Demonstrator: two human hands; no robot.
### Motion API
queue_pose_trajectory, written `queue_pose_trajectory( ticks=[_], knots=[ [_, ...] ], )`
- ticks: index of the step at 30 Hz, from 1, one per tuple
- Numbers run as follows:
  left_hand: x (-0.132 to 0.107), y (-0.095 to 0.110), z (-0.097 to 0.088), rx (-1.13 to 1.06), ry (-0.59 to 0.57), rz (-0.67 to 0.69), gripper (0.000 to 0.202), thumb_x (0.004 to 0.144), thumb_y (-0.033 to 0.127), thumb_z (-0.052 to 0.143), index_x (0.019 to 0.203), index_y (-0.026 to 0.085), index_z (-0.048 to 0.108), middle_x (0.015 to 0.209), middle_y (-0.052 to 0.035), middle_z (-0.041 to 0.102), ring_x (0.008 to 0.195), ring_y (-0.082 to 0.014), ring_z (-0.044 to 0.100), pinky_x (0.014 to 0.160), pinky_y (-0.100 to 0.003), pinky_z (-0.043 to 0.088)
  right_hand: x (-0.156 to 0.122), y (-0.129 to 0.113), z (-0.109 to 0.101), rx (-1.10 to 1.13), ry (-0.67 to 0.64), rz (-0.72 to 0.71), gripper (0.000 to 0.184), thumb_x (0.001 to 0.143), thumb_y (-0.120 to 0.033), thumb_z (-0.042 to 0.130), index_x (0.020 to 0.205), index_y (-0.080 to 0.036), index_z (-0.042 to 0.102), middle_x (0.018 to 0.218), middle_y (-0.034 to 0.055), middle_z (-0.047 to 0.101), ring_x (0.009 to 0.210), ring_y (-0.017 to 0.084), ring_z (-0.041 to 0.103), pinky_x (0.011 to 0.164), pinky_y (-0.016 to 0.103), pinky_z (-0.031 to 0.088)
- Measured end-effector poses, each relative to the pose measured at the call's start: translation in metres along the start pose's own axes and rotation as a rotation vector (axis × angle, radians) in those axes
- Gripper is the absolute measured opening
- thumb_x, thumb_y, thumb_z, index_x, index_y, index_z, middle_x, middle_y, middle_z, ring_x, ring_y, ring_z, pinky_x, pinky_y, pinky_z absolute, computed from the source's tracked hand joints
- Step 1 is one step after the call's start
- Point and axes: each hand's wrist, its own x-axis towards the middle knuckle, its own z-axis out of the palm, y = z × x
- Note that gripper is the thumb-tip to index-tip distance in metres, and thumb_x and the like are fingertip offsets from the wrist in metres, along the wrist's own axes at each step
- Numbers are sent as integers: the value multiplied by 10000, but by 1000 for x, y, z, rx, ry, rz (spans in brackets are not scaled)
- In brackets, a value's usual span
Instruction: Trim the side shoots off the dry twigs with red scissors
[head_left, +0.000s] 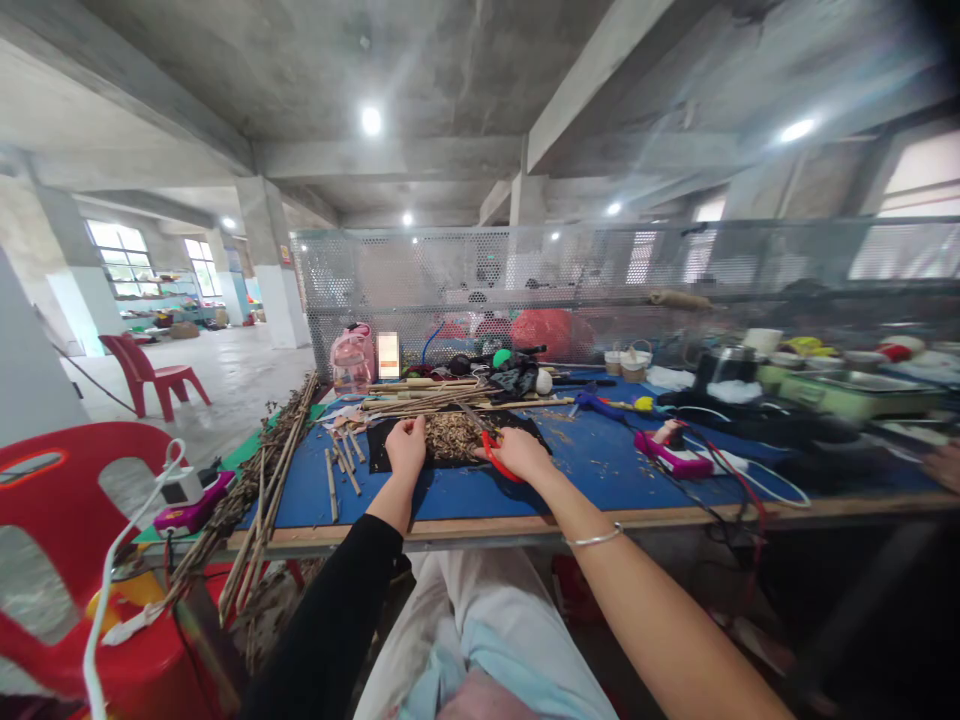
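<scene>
My right hand [527,455] is closed around the red handles of a pair of scissors [495,457], whose blades point away and to the left. Beneath the blades lies a heap of brown dried plant bits [450,438] on a black cloth [381,455]. At the heap's left edge is my left hand [406,448], its fingers pinched together; whatever is between them is too small to make out. Short cut sticks [332,485] are scattered left of the cloth. Behind the heap, a bundle of long thin sticks [427,398] lies across the blue tabletop [592,485].
Dried stalks [281,455] line the table's left side beside a purple power strip [195,503]. Another purple power strip [673,455] with cables sits at right. A pink bag [352,358] and a lit phone [388,357] stand before the perforated metal screen [420,270]. Red chairs [67,480] are at left.
</scene>
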Motion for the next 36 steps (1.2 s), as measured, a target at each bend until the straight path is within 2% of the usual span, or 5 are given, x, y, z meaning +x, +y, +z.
queue_pose_trajectory(
  ticks=[10,18,26,30,36],
  knots=[
    [-3,2,4,-135,-39,-30,200,720,303,526,756,132,624,686,-74,638,656,-165,572,655,-252,402,-13,30,7,2,146,116,169,669,-249,532,829,-215,574,847,65,648,799,215,608,585,247,380],
    [-7,-2,14,-230,-232,61,291,712,410,527,717,138,630,523,-14,558,510,-124,495,539,-228,377,-6,34,8,52,148,183,293,618,-361,599,866,-205,585,868,73,647,808,228,607,597,250,389],
    [-9,-1,12,-243,-283,49,323,716,432,525,727,128,634,503,-4,548,473,-107,480,495,-215,366,-2,33,3,4,152,197,160,637,-173,545,785,-168,606,829,121,654,815,234,615,629,259,411],
    [-13,4,14,-316,-385,6,349,717,451,534,744,120,640,482,3,531,433,-90,456,443,-202,348,-4,25,3,282,243,161,154,623,-192,575,775,-168,574,747,66,650,703,187,607,580,232,412],
    [-17,15,15,-701,-589,-223,355,654,420,642,822,107,648,746,-76,644,629,-112,577,557,-203,445,-9,-23,25,891,-31,-77,251,598,-150,587,847,-145,557,666,-9,623,516,102,541,491,189,416]
  ],
)
